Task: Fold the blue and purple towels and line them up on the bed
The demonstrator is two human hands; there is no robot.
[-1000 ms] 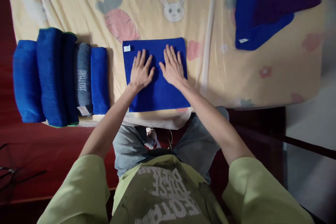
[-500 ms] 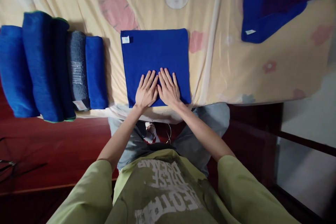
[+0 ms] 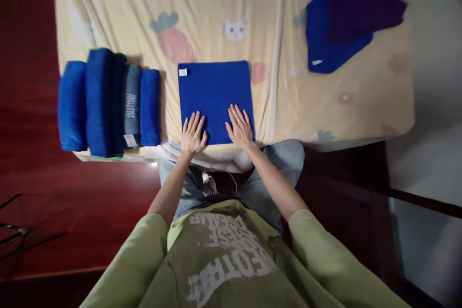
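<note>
A blue square towel (image 3: 216, 89) lies flat in front of me, with a small white tag at its far left corner. My left hand (image 3: 193, 134) rests palm down on its near left corner, fingers spread. On the near right part lies my right hand (image 3: 240, 127), also flat with the fingers stretched out. Neither hand grasps anything. To the left stands a row of rolled towels: a bright blue roll (image 3: 150, 106) nearest the flat towel, a grey roll with lettering (image 3: 132, 98), and several more blue ones.
The towels are on a bed with a yellow cartoon-print sheet (image 3: 224, 5). At the far right lies a loose heap of a blue towel (image 3: 319, 24) and a dark purple cloth (image 3: 361, 14). Dark cables (image 3: 21, 233) show on the red floor at lower left.
My hands have slid apart across the towel, the left toward its left edge and the right slightly to the right. The camera view has shifted, showing more of the bed.
</note>
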